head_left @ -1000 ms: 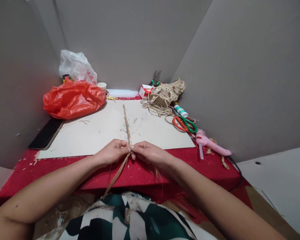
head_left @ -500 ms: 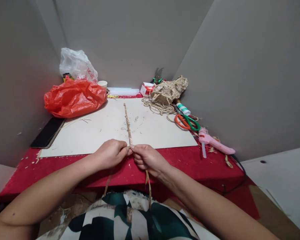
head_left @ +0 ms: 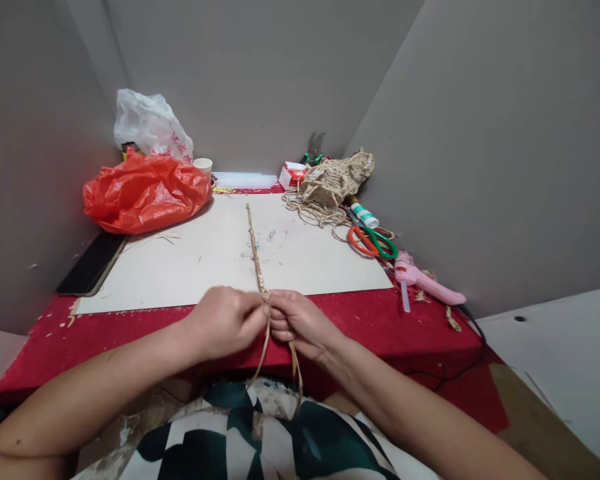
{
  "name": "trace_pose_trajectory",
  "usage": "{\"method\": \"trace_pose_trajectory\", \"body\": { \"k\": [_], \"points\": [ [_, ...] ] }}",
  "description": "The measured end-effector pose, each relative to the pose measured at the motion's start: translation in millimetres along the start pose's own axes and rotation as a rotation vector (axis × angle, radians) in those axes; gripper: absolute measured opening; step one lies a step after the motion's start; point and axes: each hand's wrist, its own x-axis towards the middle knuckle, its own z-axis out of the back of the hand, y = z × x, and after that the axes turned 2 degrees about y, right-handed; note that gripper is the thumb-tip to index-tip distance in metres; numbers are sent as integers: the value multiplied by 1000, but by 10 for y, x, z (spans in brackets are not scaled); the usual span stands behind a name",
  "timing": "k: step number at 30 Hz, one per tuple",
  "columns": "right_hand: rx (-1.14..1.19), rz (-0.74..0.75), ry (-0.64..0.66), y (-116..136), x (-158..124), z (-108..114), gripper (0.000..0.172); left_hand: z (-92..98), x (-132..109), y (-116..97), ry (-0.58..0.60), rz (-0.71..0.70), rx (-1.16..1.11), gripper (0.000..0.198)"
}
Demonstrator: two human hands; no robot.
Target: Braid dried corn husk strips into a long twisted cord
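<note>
A thin braid [head_left: 255, 248] of tan, straw-like strands runs from the middle of the white board down to its front edge. At its near end my left hand [head_left: 230, 321] and my right hand [head_left: 300, 321] meet with fingertips pinched together. Both hands are closed on the strands there. Loose strands [head_left: 263, 357] hang from between the fingers towards the lap, and another pair drops below my right hand. Which strand lies in which fingers is partly hidden.
The white board [head_left: 215, 260] lies on a red cloth [head_left: 145, 343]. On the left are a red plastic bag [head_left: 147, 193] and a phone [head_left: 93, 263]. To the right lie a bundle of tan cord [head_left: 337, 180], scissors [head_left: 373, 241] and a pink glue gun [head_left: 425, 280].
My left hand has turned and shifted slightly right and down. A strand formerly hanging under the left hand now hangs between both hands. My right hand stays nearly still.
</note>
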Motion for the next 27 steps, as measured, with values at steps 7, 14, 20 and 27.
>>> {"method": "trace_pose_trajectory", "body": {
  "k": [7, 14, 20, 27],
  "points": [
    [-25, -50, 133, 64, 10, 46, 20, -74, 233, 188, 195, 315, -888, 25],
    [-291, -92, 231, 161, 49, 221, 26, -128, 248, 208, 198, 301, -880, 25],
    [-810, 146, 170, 261, 23, 238, 27, -128, 276, 225, 281, 336, -927, 28],
    [-1329, 314, 34, 418, -116, 151, 25, -196, 279, 243, 221, 333, -897, 30]
  ]
}}
